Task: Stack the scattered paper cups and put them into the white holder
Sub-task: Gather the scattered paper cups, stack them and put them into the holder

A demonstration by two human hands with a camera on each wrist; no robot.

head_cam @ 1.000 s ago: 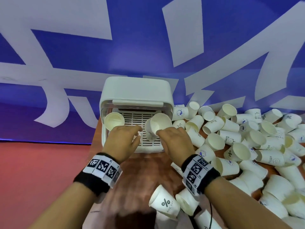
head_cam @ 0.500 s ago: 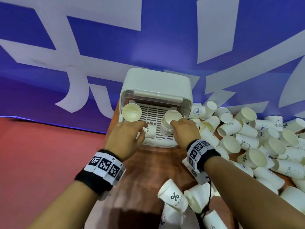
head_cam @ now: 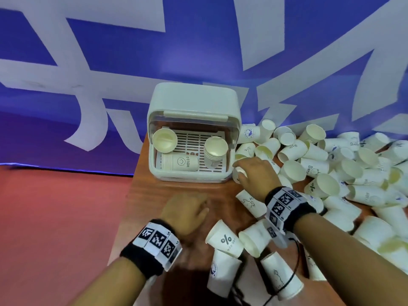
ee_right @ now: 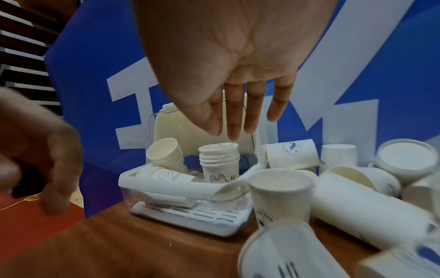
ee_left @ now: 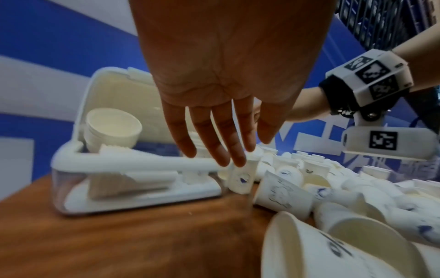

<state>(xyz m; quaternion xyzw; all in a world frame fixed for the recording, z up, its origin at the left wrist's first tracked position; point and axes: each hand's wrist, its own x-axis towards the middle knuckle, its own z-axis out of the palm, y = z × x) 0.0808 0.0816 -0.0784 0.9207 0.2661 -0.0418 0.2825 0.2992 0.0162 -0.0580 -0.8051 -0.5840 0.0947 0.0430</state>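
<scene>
Our right hand (head_cam: pixel 254 173), fingers straight and holding nothing, hovers over an upright paper cup (ee_right: pixel 279 190) just beside the white holder (head_cam: pixel 229 129); our left hand (head_cam: pixel 185 213) hangs empty. Cups crush easily, so we'd pinch lightly near the stiffer rim.

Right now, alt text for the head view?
White holder on a wooden table contains three cup stacks. Right hand reaches into scattered paper cups beside it; left hand hovers empty.
</scene>
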